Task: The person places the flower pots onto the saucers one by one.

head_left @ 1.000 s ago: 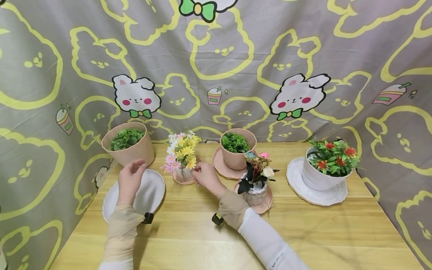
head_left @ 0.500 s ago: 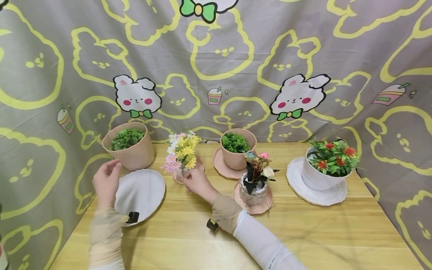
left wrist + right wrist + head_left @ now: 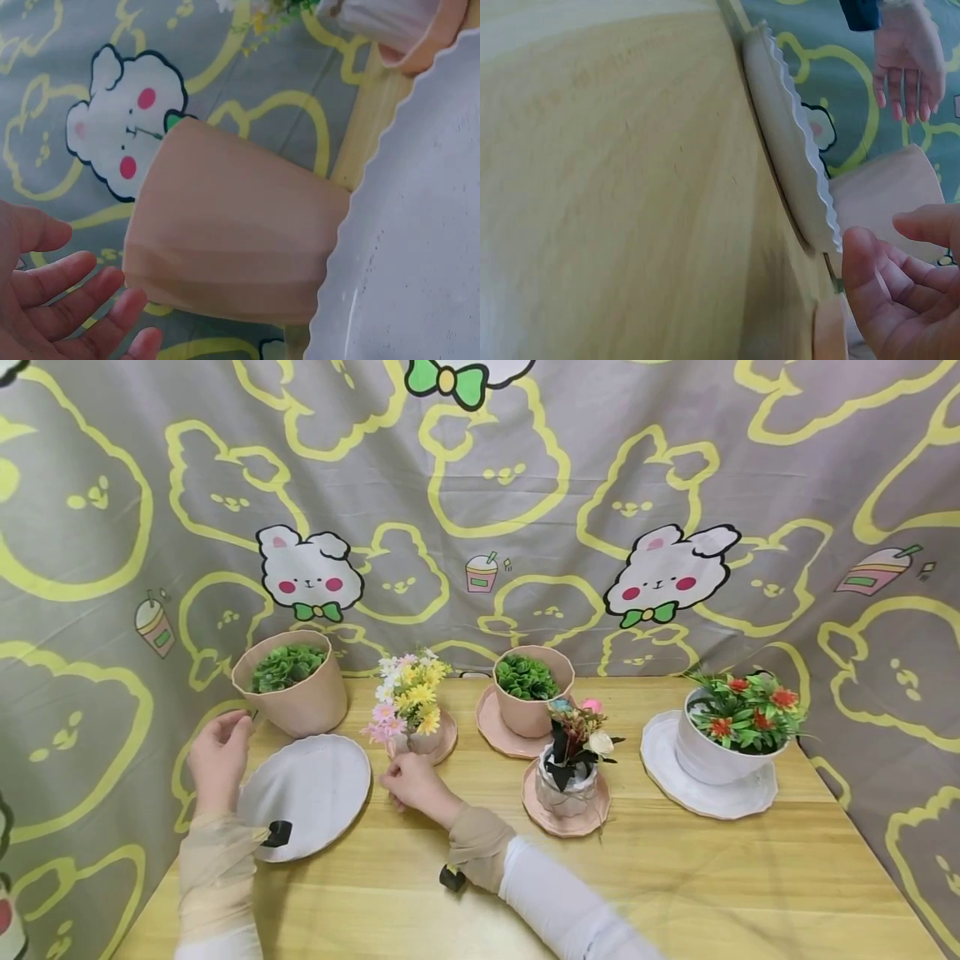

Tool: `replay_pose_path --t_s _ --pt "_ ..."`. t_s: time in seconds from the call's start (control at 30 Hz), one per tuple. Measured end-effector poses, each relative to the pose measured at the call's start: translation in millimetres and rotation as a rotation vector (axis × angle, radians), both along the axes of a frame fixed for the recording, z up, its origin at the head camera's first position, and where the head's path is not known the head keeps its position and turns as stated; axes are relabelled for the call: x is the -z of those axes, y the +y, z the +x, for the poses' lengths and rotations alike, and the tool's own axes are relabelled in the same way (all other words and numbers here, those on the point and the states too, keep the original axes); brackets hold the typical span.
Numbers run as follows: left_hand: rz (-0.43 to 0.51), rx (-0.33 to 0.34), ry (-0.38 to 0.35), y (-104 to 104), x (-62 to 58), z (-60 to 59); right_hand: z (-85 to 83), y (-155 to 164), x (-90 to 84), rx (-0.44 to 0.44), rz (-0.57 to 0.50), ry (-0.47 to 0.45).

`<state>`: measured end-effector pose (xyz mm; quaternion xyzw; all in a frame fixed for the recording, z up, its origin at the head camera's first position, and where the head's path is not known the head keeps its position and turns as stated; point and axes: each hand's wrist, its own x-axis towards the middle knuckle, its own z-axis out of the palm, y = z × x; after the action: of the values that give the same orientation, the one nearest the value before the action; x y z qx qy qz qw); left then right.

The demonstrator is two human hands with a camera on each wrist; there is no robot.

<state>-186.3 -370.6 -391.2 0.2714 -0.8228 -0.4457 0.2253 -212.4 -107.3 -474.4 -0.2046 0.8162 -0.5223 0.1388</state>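
Hands both empty. Left hand (image 3: 217, 760) hovers at the bench's (image 3: 675, 877) left edge, grip wide, fingers relaxed, just beside the peach pot (image 3: 291, 683) of green leaves, apart from it. Pot stands upright, mouth up, at back left, behind the white scalloped plate (image 3: 311, 793), which lies flat. Right hand (image 3: 411, 782) rests on the bench, grip loosely open, between that plate and the small daisy vase (image 3: 415, 710) upright on its pink saucer (image 3: 442, 739).
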Motion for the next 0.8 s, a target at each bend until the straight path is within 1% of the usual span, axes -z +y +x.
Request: replay_pose_path --t_s 0.23,0.37,0.57,0.8 --pt "-0.060 0.000 -0.058 -12 7.1 -10.9 2.7 -17 3.1 0.011 0.025 -0.027" --pt "-0.036 -0.020 -0.047 -17 8.7 -19.7 2.4 -23 6.6 0.018 0.011 -0.070" --pt "0.050 -0.068 -0.013 -19 4.7 -32.2 1.1 -29 14.5 0.026 -0.014 -0.136" --pt "0.195 -0.086 0.020 -20 0.0 -49.5 -3.1 -37 23.2 0.057 -0.037 -0.196"
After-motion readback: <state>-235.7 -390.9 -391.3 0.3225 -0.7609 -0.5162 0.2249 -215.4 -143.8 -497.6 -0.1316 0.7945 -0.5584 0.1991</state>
